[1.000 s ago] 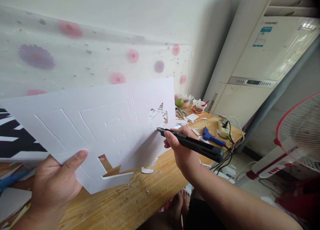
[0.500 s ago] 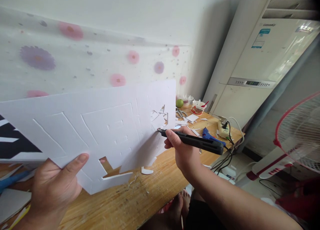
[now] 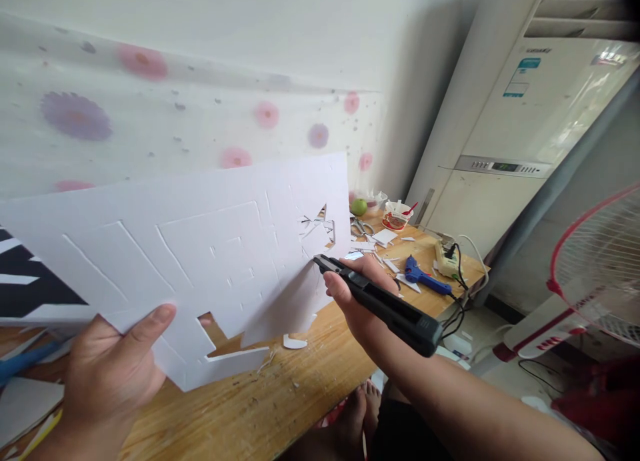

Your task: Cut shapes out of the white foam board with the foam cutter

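Note:
A white foam board [image 3: 200, 227] is held tilted up above the table, with thin cut lines across its face, ragged openings near its right end and a notch at its lower edge. My left hand [image 3: 117, 361] grips its lower left edge, thumb on the face and fingers behind. A black utility knife [image 3: 385, 304] lies in my right hand [image 3: 355, 294], which is closed around it. The knife's tip is at the board's face, just below the ragged openings. Whether the blade has gone through cannot be seen.
On the wooden table [image 3: 240, 414] are white offcuts [image 3: 385, 237], a blue glue gun [image 3: 427, 276], scissors [image 3: 361, 227], a paper tub [image 3: 397, 215], a green fruit [image 3: 359, 207] and a power strip [image 3: 447, 259] with cables. A fan [image 3: 605, 267] stands at the right.
The knife has turned in my right hand, its rear end swinging down and toward me, and the hand has rolled. The board has shifted slightly left and up at its right end.

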`<state>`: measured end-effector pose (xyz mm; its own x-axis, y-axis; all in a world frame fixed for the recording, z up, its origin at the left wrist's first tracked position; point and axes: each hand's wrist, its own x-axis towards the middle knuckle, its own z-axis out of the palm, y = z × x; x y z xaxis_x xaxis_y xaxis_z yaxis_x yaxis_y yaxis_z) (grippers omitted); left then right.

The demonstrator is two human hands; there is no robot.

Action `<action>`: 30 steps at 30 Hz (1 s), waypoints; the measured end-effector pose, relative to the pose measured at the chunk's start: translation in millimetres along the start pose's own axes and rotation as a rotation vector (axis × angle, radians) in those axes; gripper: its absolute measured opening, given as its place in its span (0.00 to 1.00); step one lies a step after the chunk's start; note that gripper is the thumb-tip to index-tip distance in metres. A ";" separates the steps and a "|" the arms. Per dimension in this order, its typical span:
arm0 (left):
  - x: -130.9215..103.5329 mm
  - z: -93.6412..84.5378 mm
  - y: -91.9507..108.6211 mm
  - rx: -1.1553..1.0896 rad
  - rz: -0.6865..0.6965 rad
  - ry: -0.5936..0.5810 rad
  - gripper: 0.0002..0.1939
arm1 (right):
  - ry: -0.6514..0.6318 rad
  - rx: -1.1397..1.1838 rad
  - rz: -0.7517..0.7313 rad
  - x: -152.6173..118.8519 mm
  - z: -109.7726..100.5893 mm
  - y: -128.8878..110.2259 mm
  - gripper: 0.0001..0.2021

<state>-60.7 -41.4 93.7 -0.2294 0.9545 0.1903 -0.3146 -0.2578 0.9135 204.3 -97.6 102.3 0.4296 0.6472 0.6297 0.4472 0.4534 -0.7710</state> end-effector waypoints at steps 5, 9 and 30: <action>7.5 -2.3 2.3 -0.048 -0.071 -0.048 0.41 | -0.030 0.152 0.047 2.8 -2.4 2.6 0.12; 8.7 0.3 3.7 -0.044 -0.133 -0.010 0.42 | -0.045 0.262 0.094 5.4 -3.5 0.5 0.11; 17.4 -1.3 -4.1 -0.035 -0.224 -0.075 0.46 | -0.103 0.290 0.227 22.7 -4.4 16.7 0.11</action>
<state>-64.7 -23.9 92.8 -0.0813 0.9966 0.0118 -0.3820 -0.0421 0.9232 224.9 -78.1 104.1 0.4044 0.8029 0.4380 0.1023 0.4362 -0.8940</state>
